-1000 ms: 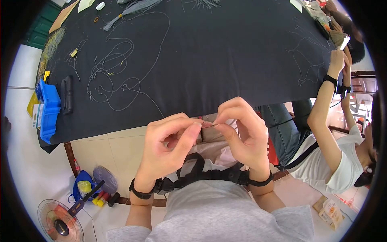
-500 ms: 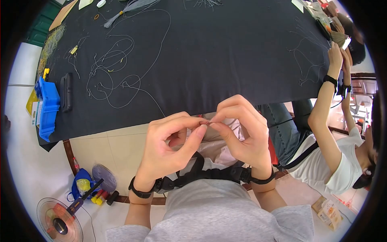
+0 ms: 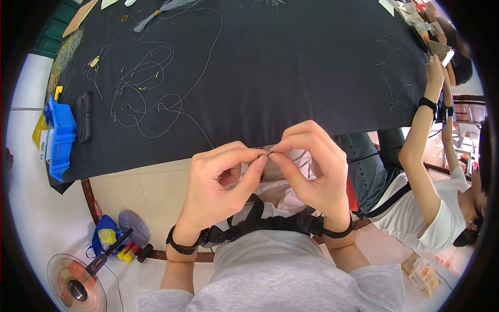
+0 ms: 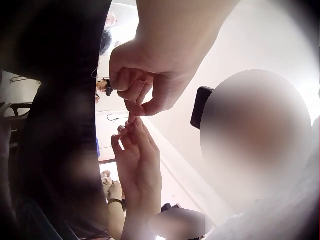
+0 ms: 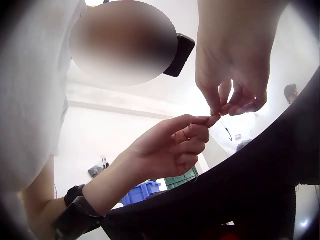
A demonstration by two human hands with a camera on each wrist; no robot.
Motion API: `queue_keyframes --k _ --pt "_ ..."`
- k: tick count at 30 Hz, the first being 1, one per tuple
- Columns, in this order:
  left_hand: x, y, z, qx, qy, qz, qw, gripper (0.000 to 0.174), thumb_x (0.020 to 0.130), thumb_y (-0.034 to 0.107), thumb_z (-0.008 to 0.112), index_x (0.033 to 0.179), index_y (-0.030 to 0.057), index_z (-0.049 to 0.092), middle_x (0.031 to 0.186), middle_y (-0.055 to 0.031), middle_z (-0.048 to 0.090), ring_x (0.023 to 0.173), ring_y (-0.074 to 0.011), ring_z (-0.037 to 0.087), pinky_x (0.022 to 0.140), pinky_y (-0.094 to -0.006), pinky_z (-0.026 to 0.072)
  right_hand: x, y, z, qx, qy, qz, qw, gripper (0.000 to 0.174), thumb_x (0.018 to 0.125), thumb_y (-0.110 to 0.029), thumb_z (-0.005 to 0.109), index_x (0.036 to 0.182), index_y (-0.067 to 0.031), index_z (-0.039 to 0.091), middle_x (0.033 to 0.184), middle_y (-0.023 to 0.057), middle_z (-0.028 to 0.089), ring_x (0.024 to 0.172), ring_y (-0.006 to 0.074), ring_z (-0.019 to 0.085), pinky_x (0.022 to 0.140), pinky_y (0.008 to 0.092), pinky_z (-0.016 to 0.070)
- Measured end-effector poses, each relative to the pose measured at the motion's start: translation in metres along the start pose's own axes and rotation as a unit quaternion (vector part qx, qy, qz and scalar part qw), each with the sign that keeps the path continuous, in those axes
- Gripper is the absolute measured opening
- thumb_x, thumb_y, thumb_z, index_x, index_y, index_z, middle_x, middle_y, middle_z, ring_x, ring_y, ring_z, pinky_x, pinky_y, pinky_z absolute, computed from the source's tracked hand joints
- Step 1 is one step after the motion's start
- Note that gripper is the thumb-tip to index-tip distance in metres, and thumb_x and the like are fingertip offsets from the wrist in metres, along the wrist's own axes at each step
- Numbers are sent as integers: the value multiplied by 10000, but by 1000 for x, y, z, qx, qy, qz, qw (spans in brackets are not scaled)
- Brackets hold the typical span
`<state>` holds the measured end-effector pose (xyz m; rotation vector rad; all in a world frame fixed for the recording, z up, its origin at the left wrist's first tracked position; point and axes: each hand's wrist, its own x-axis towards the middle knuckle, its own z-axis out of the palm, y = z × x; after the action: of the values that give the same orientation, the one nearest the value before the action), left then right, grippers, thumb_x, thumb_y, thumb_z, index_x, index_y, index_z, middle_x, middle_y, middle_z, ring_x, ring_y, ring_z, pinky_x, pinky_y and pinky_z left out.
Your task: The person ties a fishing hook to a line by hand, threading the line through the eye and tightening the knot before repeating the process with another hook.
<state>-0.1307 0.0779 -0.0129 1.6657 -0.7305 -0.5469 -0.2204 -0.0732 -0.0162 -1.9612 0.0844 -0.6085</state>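
In the head view, my left hand (image 3: 221, 177) and right hand (image 3: 317, 169) meet at their fingertips in front of my body, just off the table's near edge. The left thumb and index finger pinch a small dark fishing hook (image 5: 228, 132), which sticks out beyond the fingertips in the right wrist view. The same hook (image 4: 111, 118) shows its curved end in the left wrist view. My right thumb and index finger pinch thin line right beside it, mostly hidden by the fingers. A loop of fishing line (image 5: 195, 177) hangs below the left hand.
Loose grey line (image 3: 125, 86) lies tangled on the black-covered table (image 3: 291, 73). At the left edge are a blue bin (image 3: 62, 138) and a black case (image 3: 84, 118). A person (image 3: 436, 203) works at the right. A fan (image 3: 77, 283) stands at lower left.
The fingertips of both hands have drawn together, so the small gap between them has closed. Both hands otherwise stay in nearly the same place.
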Motion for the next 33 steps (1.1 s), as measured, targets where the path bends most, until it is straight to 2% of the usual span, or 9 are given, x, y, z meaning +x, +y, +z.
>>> queue_keyframes --k 8,11,17,23,29,32,33 --pt "1 1 -6 7 -44 12 999 83 780 -23 629 854 -16 666 627 -14 548 443 -29 340 405 -216 237 1 2 -4 88 -65 84 990 193 750 63 633 933 4 619 886 99 595 754 200 608 665 285 490" --pt "2 3 -7 11 -56 -1 998 87 789 -23 620 860 -15 668 628 -22 548 448 -32 351 408 -218 246 0 4 -6 75 -64 73 992 189 742 61 642 920 0 622 879 98 597 752 206 611 667 282 492" --pt "0 -1 -5 -38 -27 -43 998 115 822 -18 604 905 -4 683 633 -3 551 477 -13 362 415 -202 252 -2 -1 3 3 29 3 1000 204 702 63 686 882 -13 628 843 87 589 724 191 590 622 278 476" --pt "0 -2 -4 -86 -14 -32 996 141 835 -16 597 939 1 691 629 9 539 496 -3 375 421 -185 249 -9 -1 9 12 70 8 997 234 668 89 704 871 -4 635 826 92 587 714 192 578 596 268 464" --pt "-1 -1 0 -96 9 -42 994 139 830 -17 600 936 -3 690 629 7 543 498 -4 374 422 -185 246 -15 -2 21 -84 124 -82 985 265 669 96 709 913 8 653 816 95 593 696 191 570 581 270 461" --pt "-2 -3 1 -73 13 -26 997 138 821 -20 608 934 -10 686 621 8 532 488 -7 359 421 -190 238 -17 1 28 -96 140 -88 982 278 671 98 711 928 8 658 822 94 599 678 170 567 547 255 455" --pt "-2 -4 1 -69 12 -23 997 139 817 -22 610 934 -11 684 619 7 529 485 -8 353 421 -191 236 -18 1 29 -82 140 -67 985 276 671 98 711 926 7 661 821 91 600 672 159 565 535 248 451"
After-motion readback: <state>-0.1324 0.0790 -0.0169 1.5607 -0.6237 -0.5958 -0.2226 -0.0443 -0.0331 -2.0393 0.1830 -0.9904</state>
